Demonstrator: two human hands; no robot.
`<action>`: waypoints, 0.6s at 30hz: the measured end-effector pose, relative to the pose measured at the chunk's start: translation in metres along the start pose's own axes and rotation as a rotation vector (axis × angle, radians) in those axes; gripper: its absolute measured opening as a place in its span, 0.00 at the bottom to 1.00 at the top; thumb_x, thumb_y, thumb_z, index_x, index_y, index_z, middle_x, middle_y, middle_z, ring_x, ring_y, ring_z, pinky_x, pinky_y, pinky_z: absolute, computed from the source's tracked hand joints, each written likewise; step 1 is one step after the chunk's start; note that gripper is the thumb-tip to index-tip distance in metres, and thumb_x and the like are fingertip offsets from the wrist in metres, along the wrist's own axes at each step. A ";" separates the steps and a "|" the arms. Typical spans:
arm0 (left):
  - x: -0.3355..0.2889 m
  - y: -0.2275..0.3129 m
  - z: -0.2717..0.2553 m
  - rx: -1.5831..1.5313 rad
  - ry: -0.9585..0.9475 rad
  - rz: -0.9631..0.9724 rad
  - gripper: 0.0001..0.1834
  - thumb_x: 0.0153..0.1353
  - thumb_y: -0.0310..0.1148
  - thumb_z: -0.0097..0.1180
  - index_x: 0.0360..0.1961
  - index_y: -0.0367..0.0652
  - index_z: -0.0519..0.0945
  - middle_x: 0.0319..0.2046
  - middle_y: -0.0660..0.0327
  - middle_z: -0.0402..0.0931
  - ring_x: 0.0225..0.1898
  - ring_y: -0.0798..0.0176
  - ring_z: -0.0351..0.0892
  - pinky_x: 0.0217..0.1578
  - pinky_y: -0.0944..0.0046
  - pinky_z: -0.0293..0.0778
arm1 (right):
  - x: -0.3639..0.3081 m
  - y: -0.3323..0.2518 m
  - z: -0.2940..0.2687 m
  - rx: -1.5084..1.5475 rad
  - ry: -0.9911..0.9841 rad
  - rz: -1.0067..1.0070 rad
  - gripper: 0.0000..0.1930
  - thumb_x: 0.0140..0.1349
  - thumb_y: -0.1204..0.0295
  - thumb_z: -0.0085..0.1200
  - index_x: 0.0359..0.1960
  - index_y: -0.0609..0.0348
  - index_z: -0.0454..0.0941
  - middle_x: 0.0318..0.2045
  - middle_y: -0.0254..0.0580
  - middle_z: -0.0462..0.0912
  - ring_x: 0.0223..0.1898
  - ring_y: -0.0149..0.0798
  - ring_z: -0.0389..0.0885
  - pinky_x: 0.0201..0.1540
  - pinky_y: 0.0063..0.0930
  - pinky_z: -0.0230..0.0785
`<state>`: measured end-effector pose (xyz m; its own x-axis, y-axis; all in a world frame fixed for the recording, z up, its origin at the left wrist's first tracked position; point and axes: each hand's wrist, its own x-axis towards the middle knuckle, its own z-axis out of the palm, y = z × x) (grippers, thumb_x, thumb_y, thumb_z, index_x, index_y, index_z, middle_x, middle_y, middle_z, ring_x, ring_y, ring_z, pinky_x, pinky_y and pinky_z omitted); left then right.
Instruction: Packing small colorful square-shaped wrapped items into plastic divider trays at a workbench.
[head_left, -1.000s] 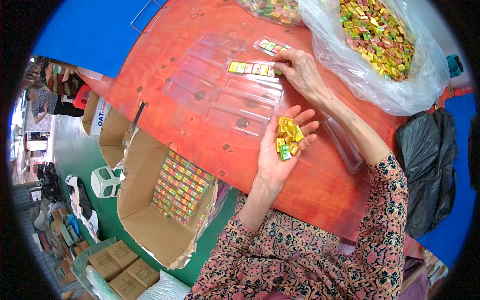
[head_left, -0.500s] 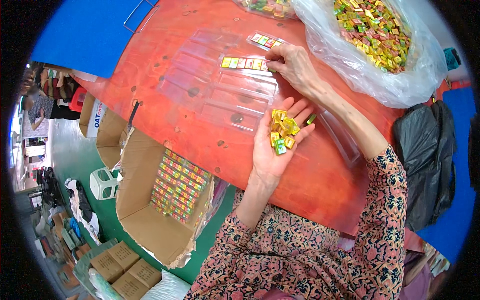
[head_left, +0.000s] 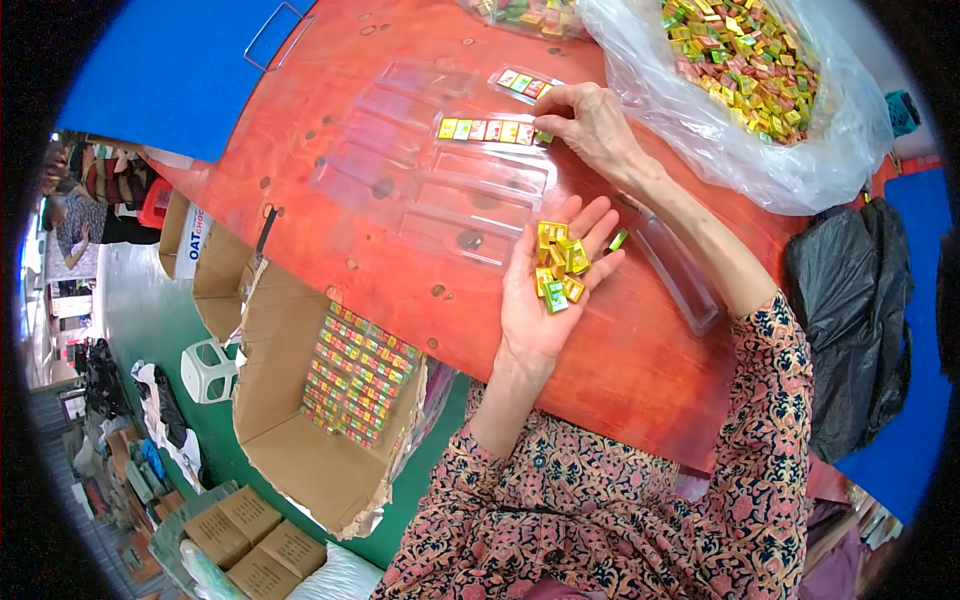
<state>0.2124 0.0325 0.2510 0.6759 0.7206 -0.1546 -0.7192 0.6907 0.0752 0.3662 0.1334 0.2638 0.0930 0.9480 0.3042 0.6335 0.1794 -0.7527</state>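
Note:
My left hand [head_left: 527, 318] lies palm up, fingers spread and slightly curled. It cradles several small wrapped candies [head_left: 556, 258], mostly yellow with a green one near the wrist. Thumb and forefinger of my right hand [head_left: 600, 135] pinch a small green candy [head_left: 543, 136] at the right end of a row of yellow, white and red candies [head_left: 488, 131]. This row lies in the topmost slot of a clear plastic tray [head_left: 462, 212], whose lower slots hold nothing. Another clear strip with a partial row of candies [head_left: 522, 83] lies beyond. A loose green candy [head_left: 618, 240] lies beside my left fingertips.
A big clear bag [head_left: 640, 70] of candies stands at the far right, with another bag [head_left: 535, 15] beside it. An empty clear strip [head_left: 675, 275] lies right of my left hand. Below the red table [head_left: 400, 290], a cardboard box [head_left: 290, 440] holds filled trays. Black plastic [head_left: 850, 320] hangs at right.
My right hand stays at the row's right end, its fingers slightly shifted at the green candy. The left hand, still carrying candies, has barely moved. The view has shifted slightly.

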 end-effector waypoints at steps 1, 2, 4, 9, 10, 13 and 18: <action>0.000 0.000 0.000 0.004 0.003 0.009 0.27 0.64 0.46 0.34 0.58 0.38 0.60 0.60 0.47 0.56 0.62 0.50 0.54 0.57 0.45 0.57 | -0.001 -0.002 0.002 -0.032 0.007 -0.024 0.09 0.48 0.74 0.56 0.31 0.65 0.79 0.22 0.45 0.80 0.26 0.34 0.78 0.32 0.27 0.70; 0.000 0.001 -0.001 0.005 0.003 0.008 0.27 0.64 0.46 0.34 0.58 0.38 0.60 0.60 0.47 0.56 0.62 0.50 0.54 0.57 0.45 0.57 | -0.001 -0.002 0.002 -0.031 0.008 -0.024 0.09 0.48 0.74 0.56 0.31 0.65 0.79 0.22 0.45 0.80 0.26 0.34 0.78 0.32 0.27 0.70; -0.001 0.001 -0.002 -0.076 -0.012 -0.001 0.27 0.65 0.43 0.32 0.59 0.35 0.57 0.62 0.46 0.50 0.64 0.47 0.47 0.60 0.42 0.51 | -0.002 -0.003 0.004 -0.075 0.011 -0.021 0.09 0.47 0.74 0.57 0.31 0.65 0.79 0.23 0.46 0.79 0.26 0.35 0.78 0.31 0.28 0.70; 0.000 0.002 -0.003 -0.069 -0.013 -0.010 0.27 0.65 0.43 0.31 0.60 0.36 0.56 0.62 0.46 0.50 0.64 0.48 0.47 0.60 0.42 0.50 | -0.005 -0.001 0.010 -0.078 0.088 -0.052 0.08 0.46 0.74 0.59 0.27 0.66 0.78 0.24 0.46 0.77 0.27 0.37 0.77 0.30 0.29 0.68; 0.000 0.002 -0.003 -0.060 -0.008 -0.008 0.27 0.65 0.43 0.31 0.60 0.35 0.56 0.62 0.46 0.50 0.64 0.47 0.47 0.60 0.42 0.50 | -0.006 0.000 0.011 -0.096 0.087 -0.078 0.08 0.45 0.74 0.60 0.26 0.66 0.77 0.24 0.46 0.77 0.27 0.38 0.76 0.30 0.30 0.68; 0.000 0.000 -0.001 0.001 0.012 0.002 0.27 0.64 0.46 0.34 0.58 0.37 0.60 0.59 0.47 0.57 0.62 0.49 0.54 0.57 0.45 0.56 | -0.007 0.006 0.011 -0.151 0.058 -0.122 0.07 0.45 0.74 0.59 0.24 0.65 0.77 0.23 0.46 0.76 0.27 0.40 0.76 0.30 0.31 0.67; 0.000 0.001 -0.001 -0.033 0.007 -0.006 0.27 0.65 0.45 0.34 0.57 0.37 0.61 0.59 0.47 0.57 0.62 0.49 0.54 0.58 0.45 0.56 | -0.005 0.006 0.009 -0.138 0.021 -0.123 0.07 0.45 0.74 0.60 0.25 0.65 0.77 0.24 0.46 0.75 0.27 0.42 0.76 0.30 0.31 0.67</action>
<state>0.2117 0.0330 0.2500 0.6794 0.7158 -0.1614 -0.7201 0.6927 0.0413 0.3628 0.1322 0.2529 0.0237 0.9150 0.4027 0.7404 0.2546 -0.6221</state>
